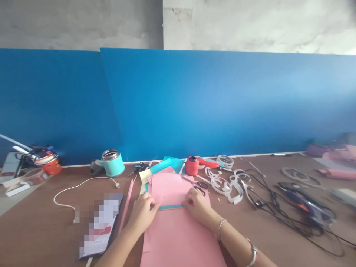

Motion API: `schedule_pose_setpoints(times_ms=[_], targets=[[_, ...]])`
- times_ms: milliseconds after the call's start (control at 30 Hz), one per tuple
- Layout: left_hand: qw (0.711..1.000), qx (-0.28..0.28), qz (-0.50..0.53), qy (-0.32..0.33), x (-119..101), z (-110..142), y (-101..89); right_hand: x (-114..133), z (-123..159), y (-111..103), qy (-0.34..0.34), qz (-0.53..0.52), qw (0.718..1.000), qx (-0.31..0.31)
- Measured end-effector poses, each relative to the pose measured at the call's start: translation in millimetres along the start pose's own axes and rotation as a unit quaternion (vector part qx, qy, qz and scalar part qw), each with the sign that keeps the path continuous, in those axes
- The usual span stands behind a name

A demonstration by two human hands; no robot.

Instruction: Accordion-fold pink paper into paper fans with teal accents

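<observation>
A large pink paper sheet (178, 230) lies on the brown table in front of me. A thin teal strip (171, 207) runs across it. My left hand (143, 213) pinches the strip's left end, fingers closed on it. My right hand (197, 204) presses on the strip's right end with curled fingers; bracelets sit on that wrist. Scissors (196, 184) lie just beyond my right hand, on the sheet's far edge.
A phone (101, 224) and white cable (80, 187) lie at left, a teal tin (112, 162) and red spool (191, 165) behind. White paper loops (225, 183), black cords and a glue gun (303, 202) lie right. A blue board (194, 104) backs the table.
</observation>
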State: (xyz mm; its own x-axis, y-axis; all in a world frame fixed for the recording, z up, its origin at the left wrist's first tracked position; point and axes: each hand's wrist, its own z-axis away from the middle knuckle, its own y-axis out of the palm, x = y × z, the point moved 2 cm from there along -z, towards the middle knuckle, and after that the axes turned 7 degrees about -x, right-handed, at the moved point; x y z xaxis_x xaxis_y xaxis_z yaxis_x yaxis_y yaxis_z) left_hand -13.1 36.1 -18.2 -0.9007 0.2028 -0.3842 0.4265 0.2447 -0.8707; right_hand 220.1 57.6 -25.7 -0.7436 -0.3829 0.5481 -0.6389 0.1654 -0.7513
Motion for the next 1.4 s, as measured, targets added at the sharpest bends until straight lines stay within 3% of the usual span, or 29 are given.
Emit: schedule_pose_setpoints(times_ms=[267,567,700,800,867,1033,1267,1400], targets=[[0.999,0.012,-0.048,-0.011,-5,-1,-4.3,-1,-6,-1,0.031,0.022,0.999,0.022],[0.998,0.009,-0.068,-0.006,-12,0,-12.0,3,-4,-3,0.016,0.069,0.997,0.030],[0.991,-0.025,-0.070,0.108,-24,4,-15.7,16,1,-11,-0.028,0.112,0.993,0.017],[0.974,-0.014,-0.049,0.222,-33,7,-11.6,29,7,-10,-0.136,0.140,0.980,0.036],[0.967,-0.011,-0.043,0.252,-35,9,-7.8,32,10,-5,-0.198,0.162,0.965,0.048],[0.970,-0.013,-0.039,0.239,-30,10,-5.9,25,10,1,-0.242,0.193,0.948,0.067],[0.983,0.022,-0.080,0.161,-8,10,-31.9,22,14,-27,-0.172,0.208,0.958,0.094],[0.983,-0.014,-0.132,0.125,0,6,-43.9,28,13,-29,-0.161,0.217,0.960,0.079]])
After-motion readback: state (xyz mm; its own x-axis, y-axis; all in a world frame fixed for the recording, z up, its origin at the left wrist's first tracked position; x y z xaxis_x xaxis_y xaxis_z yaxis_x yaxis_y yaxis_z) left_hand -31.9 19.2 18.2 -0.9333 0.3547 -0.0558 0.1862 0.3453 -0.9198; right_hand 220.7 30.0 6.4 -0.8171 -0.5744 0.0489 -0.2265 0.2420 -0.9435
